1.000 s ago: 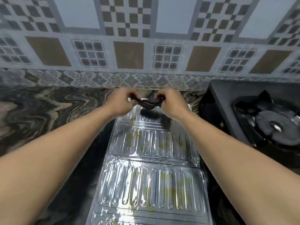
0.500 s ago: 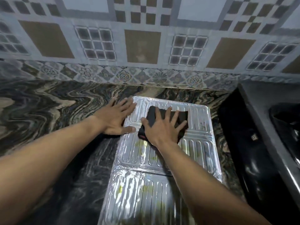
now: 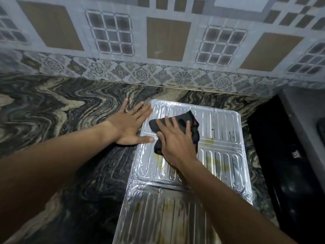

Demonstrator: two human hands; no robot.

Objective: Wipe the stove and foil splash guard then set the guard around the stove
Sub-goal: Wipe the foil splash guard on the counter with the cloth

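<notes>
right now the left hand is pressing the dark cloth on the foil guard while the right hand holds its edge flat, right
Hands are swapped. The head view shows the right hand pressing the dark cloth on the foil guard, while the left hand holds its edge flat.

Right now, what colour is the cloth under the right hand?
Black with small red marks; the head view shows the cloth clearly.

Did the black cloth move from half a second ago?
Yes. The cloth slid left across the foil guard, toward the left hand.
</notes>
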